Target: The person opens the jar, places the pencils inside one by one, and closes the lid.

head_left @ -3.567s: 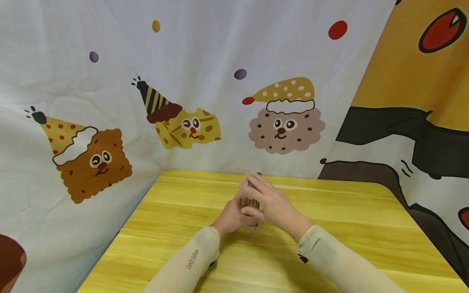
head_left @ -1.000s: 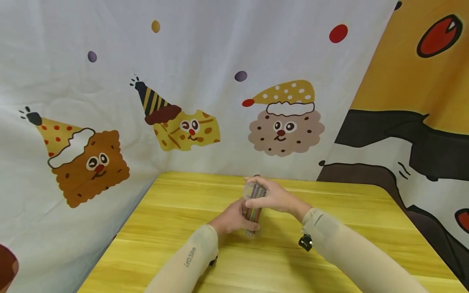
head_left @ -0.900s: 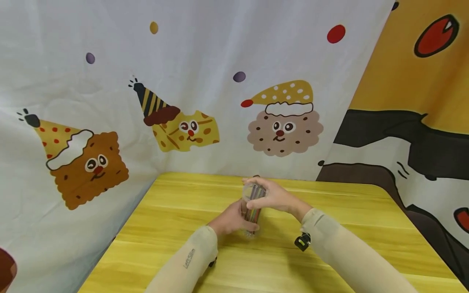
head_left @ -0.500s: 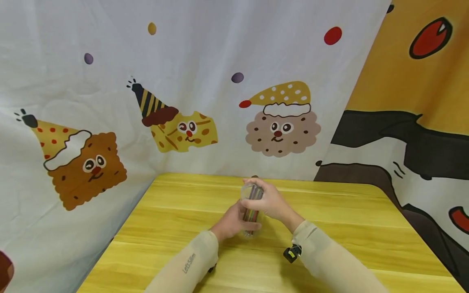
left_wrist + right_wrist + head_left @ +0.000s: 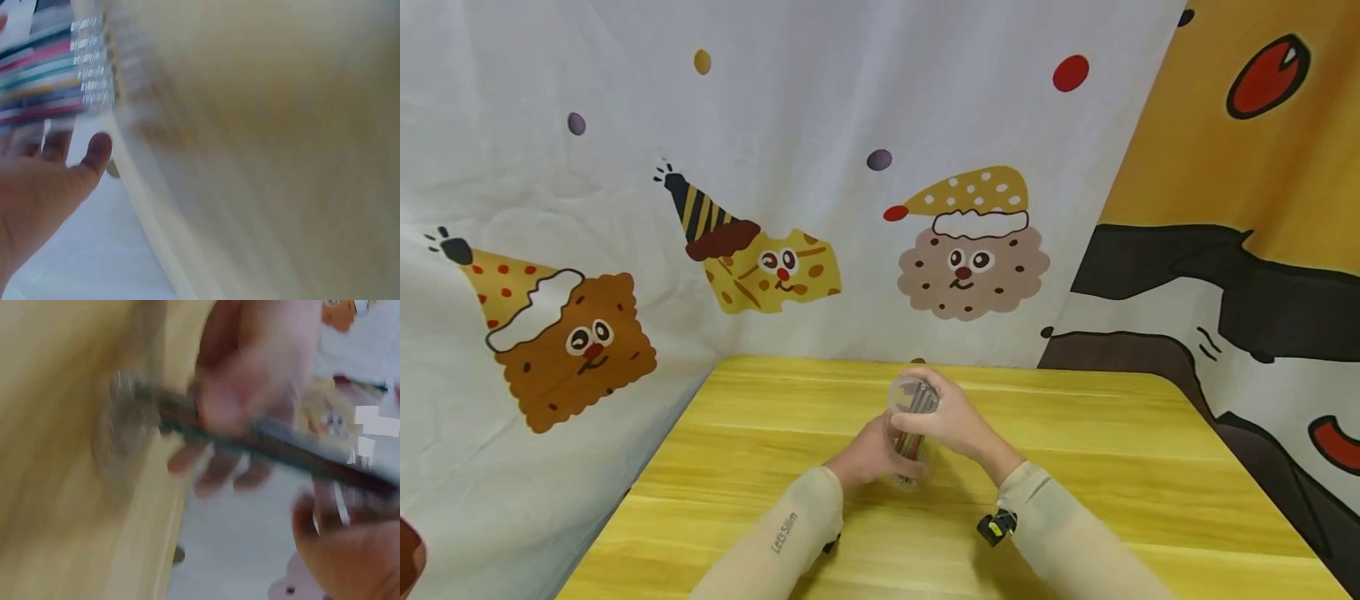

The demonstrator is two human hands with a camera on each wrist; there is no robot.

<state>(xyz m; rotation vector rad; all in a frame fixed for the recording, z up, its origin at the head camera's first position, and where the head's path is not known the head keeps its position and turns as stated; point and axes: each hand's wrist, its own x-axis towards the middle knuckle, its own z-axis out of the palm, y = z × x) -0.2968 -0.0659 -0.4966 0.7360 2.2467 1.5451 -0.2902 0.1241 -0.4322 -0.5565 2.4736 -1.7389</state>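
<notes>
In the head view, a clear cylindrical container (image 5: pixel 898 393) full of slim coloured pens (image 5: pixel 910 445) leans slightly, its top toward the right. My left hand (image 5: pixel 871 454) grips its lower part, with the thumb across the front. Around the upper part curls my right hand (image 5: pixel 951 419), thumb in front and fingers over the far side of the rim. The left wrist view shows pens (image 5: pixel 44 75) in several colours beside the left hand (image 5: pixel 44 197). Motion blurs the right wrist view, where the left hand (image 5: pixel 259 369) lies across the container and the right hand (image 5: pixel 356 556) is at its other end.
Both hands work above a yellow wood-grain table (image 5: pixel 760 417). Behind it hangs a white curtain (image 5: pixel 820 100) printed with cartoon biscuits and cheese. A small black device (image 5: pixel 997 527) sits at the right wrist.
Earlier my right hand lay with straighter fingers over the container's top; now it curls round the upper part, and the container has tilted. Over the last second both hands hold nearly the same pose.
</notes>
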